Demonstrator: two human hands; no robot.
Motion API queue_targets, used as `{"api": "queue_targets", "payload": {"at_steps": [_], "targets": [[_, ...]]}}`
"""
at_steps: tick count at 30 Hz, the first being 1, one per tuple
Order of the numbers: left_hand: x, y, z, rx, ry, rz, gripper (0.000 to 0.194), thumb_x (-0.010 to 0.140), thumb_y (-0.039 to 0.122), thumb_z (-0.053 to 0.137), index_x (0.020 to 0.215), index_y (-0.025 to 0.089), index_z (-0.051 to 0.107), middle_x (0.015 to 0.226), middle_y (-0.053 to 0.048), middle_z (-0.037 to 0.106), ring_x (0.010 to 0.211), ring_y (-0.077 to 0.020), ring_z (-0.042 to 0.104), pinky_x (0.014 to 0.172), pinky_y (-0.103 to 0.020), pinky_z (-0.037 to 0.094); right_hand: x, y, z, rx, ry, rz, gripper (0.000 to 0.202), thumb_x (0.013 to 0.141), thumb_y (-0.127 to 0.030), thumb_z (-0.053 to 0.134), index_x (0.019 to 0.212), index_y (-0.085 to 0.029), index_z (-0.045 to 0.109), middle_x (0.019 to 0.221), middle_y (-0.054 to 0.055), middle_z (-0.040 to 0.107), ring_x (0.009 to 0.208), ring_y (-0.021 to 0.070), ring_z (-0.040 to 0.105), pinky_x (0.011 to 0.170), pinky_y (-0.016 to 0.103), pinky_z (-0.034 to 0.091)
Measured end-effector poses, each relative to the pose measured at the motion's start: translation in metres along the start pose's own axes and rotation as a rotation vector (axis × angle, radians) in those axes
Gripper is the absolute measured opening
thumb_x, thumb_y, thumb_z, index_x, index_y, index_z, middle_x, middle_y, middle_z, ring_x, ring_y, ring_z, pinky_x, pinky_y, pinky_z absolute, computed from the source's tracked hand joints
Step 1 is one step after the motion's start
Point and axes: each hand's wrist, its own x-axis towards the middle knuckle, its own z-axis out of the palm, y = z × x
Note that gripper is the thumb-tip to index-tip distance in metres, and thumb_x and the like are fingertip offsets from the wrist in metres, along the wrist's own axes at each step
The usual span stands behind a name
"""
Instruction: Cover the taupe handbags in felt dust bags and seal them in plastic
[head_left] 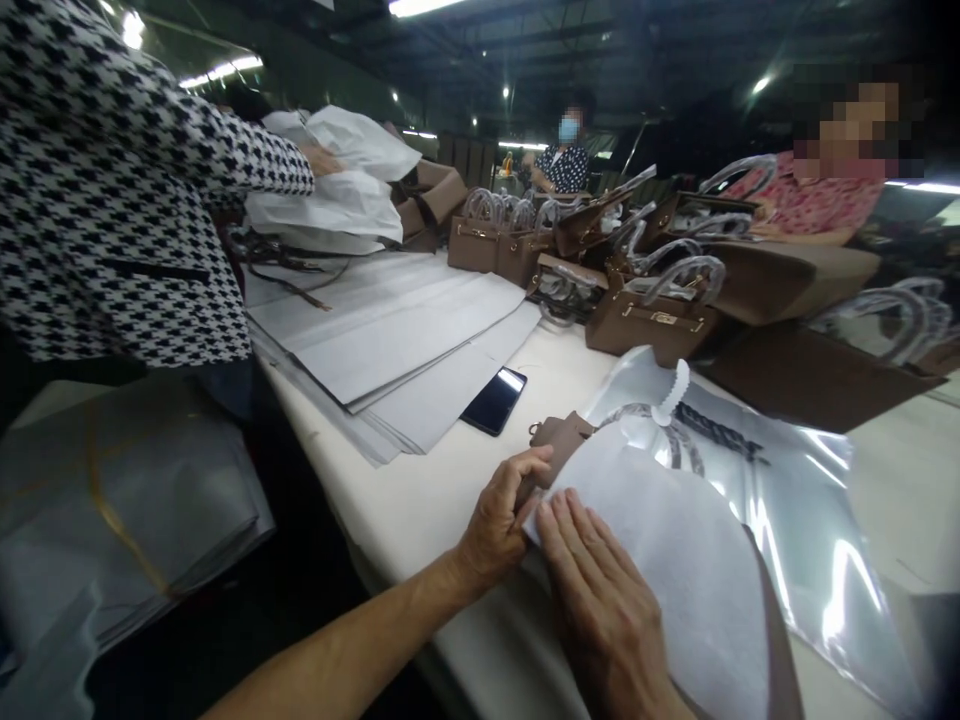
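A taupe-brown, smooth leather-look handbag (559, 437) lies on the cream-topped table (390, 510), right in front of the person, most of its face hidden under a white, soft-looking sheet (667, 535) with a rounded outer edge. The sheet looks matte and fairly smooth, curving over the bag's body; brown shows past it in a narrow band along the right side and in a larger patch at the upper left, where a small metal ring (535, 430) sticks out. Handles wrapped in clear, wrinkled plastic (691, 452) arch from the far edge, and a white ridged strip (679, 385) stands up beside them. The left hand (499, 515) grasps the handbag's left end, its fingers curled round the edge. The right hand (600, 590) grips nothing: it lies flat on the sheet, fingers extended together, the fingertips near the left hand. Beneath and beyond the bag spreads a glossy, transparent plastic sleeve (806, 510) with dark lettering, catching bright streaks of light. A black, rectangular phone (495, 400) lies near the ring.
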Motion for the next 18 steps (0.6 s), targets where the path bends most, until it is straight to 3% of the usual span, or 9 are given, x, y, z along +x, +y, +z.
{"api": "queue_targets", "payload": {"at_steps": [4,7,9,12,15,18], "targets": [[0.006,0.003,-0.005,-0.012,-0.023,-0.065,0.03,0.089,0.022,0.039,0.119,0.02,0.043,0.126,-0.007,0.049,0.12,-0.016,0.042,0.105,-0.035,0.033,-0.002,-0.009,0.001,-0.06,-0.018,0.024,0.045,0.08,0.002,0.029,0.122,0.0,0.045,0.127,0.02,0.045,0.123,0.0295,0.035,0.094,0.044,0.04],[0.011,0.007,-0.018,-0.002,-0.062,-0.041,0.032,0.091,0.023,0.035,0.122,0.022,0.044,0.134,-0.006,0.043,0.122,-0.0168,0.04,0.103,-0.035,0.036,-0.004,-0.012,0.002,-0.071,-0.026,0.015,0.045,0.079,0.0,0.03,0.121,-0.001,0.047,0.127,0.02,0.044,0.124,0.0302,0.034,0.094,0.045,0.041],[0.015,0.008,-0.027,0.049,-0.159,0.054,0.033,0.09,0.024,0.037,0.123,0.023,0.045,0.136,-0.006,0.04,0.122,-0.018,0.04,0.101,-0.036,0.038,-0.005,-0.011,0.005,-0.07,-0.026,0.028,0.045,0.079,-0.002,0.033,0.121,-0.001,0.047,0.128,0.02,0.044,0.124,0.0303,0.033,0.095,0.045,0.04],[0.022,0.006,-0.038,0.175,-0.379,0.219,0.031,0.088,0.027,0.045,0.117,0.025,0.054,0.127,-0.005,0.051,0.115,-0.0187,0.046,0.099,-0.038,0.038,0.0,-0.012,0.007,-0.03,-0.013,0.085,0.042,0.079,-0.006,0.038,0.119,-0.002,0.049,0.124,0.019,0.048,0.123,0.0292,0.036,0.097,0.045,0.039],[0.025,0.003,-0.042,0.225,-0.446,0.303,0.029,0.087,0.03,0.045,0.113,0.025,0.057,0.12,-0.005,0.057,0.111,-0.0188,0.049,0.098,-0.038,0.04,0.01,-0.015,-0.009,0.171,-0.038,0.2,0.037,0.082,-0.014,0.041,0.117,-0.008,0.053,0.12,0.013,0.053,0.119,0.0249,0.041,0.1,0.042,0.037],[0.026,-0.003,-0.043,0.258,-0.467,0.321,0.029,0.087,0.027,0.045,0.114,0.028,0.056,0.121,-0.004,0.055,0.113,-0.0197,0.048,0.097,-0.038,0.042,0.013,-0.007,-0.043,0.531,-0.007,0.347,0.031,0.086,-0.019,0.041,0.113,-0.018,0.056,0.113,0.005,0.058,0.111,0.0148,0.049,0.098,0.03,0.039]]}}
